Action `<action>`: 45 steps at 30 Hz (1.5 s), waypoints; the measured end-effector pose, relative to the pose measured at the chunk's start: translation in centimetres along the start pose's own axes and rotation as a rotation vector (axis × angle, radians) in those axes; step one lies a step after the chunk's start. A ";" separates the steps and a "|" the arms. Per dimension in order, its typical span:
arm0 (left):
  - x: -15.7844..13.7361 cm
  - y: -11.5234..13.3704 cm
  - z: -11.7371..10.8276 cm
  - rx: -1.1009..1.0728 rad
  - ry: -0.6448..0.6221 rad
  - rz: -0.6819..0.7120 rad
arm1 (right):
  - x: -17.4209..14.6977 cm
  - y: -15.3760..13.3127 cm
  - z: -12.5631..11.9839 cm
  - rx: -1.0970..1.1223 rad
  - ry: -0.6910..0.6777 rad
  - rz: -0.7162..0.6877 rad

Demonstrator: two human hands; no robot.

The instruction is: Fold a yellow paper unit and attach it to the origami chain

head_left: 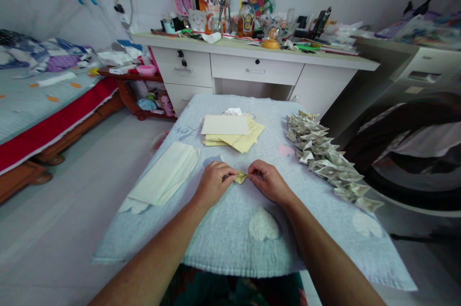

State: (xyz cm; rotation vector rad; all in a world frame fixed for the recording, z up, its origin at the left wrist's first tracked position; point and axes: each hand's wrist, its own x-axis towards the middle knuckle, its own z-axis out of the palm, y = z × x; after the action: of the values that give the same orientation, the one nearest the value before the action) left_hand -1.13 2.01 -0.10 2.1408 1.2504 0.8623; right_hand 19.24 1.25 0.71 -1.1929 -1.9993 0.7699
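Observation:
A small folded piece of yellow paper (pixel 241 177) is pinched between both hands just above the cloth-covered table (pixel 223 243). My left hand (pixel 217 180) grips its left end with thumb and fingertips. At its right end, my right hand (pixel 268 180) has the fingers closed on it. Beyond the hands lies a stack of yellow paper sheets (pixel 248 139), with a cream-white sheet (pixel 225 125) on top. To the left rest folded pale sheets (pixel 165 171). Rows of folded grey paper pieces (pixel 326 157) with pointed tips line the table's right side.
A white desk (pixel 252 68) crowded with jars, a bag and a clock stands behind the table. On the right is a washing machine (pixel 425 104) with cloth in its round door opening. A bed (pixel 54 99) stands at the left, beside a low reddish shelf (pixel 129 78).

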 end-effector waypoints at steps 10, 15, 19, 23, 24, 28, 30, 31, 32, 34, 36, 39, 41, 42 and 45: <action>-0.1 -0.8 0.6 -0.472 0.092 -0.167 | 0.1 -0.6 -0.1 0.167 0.055 0.045; -0.1 -0.8 0.5 -0.606 0.134 -0.175 | 0.0 -0.4 -0.1 0.177 0.073 0.058; 0.1 -0.6 0.0 -0.676 0.204 -0.247 | 0.0 -0.3 0.1 0.191 0.078 0.075; 0.4 -0.3 -0.2 -0.802 0.255 -0.290 | 0.0 -0.4 0.5 0.245 0.070 0.076; 0.4 -0.2 -0.1 -0.829 0.255 -0.299 | 0.0 -0.4 0.6 0.267 0.070 0.076; 0.5 0.1 0.1 -0.865 0.227 -0.305 | 0.0 -0.6 1.0 0.332 0.101 0.071; 0.4 0.2 0.2 -0.848 0.199 -0.284 | 0.1 -0.8 1.3 0.334 0.112 0.066; 0.3 0.3 0.3 -0.836 0.181 -0.267 | 0.2 -0.9 1.5 0.328 0.112 0.068; 0.3 0.3 0.4 -0.825 0.161 -0.248 | 0.2 -1.0 1.6 0.316 0.103 0.075; 0.2 0.3 0.5 -0.814 0.129 -0.212 | 0.4 -1.1 1.8 0.303 0.079 0.098; 0.1 0.4 0.5 -0.821 0.109 -0.187 | 0.5 -1.0 1.9 0.337 0.059 0.117; 0.1 0.6 0.4 -0.865 0.084 -0.181 | 0.6 -0.7 1.9 0.464 0.062 0.125; 0.0 0.8 0.3 -0.895 0.080 -0.192 | 0.6 -0.4 1.9 0.543 0.059 0.141; 0.0 0.8 0.3 -0.908 0.078 -0.199 | 0.6 -0.4 1.8 0.573 0.056 0.150; -0.1 0.7 0.5 -0.932 0.052 -0.218 | 0.6 -0.3 1.8 0.574 0.063 0.152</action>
State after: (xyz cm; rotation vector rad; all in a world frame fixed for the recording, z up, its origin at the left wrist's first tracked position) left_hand -0.41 1.58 0.01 1.2251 0.8230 1.1142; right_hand 17.47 1.37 -0.02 -1.0083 -1.4933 1.2593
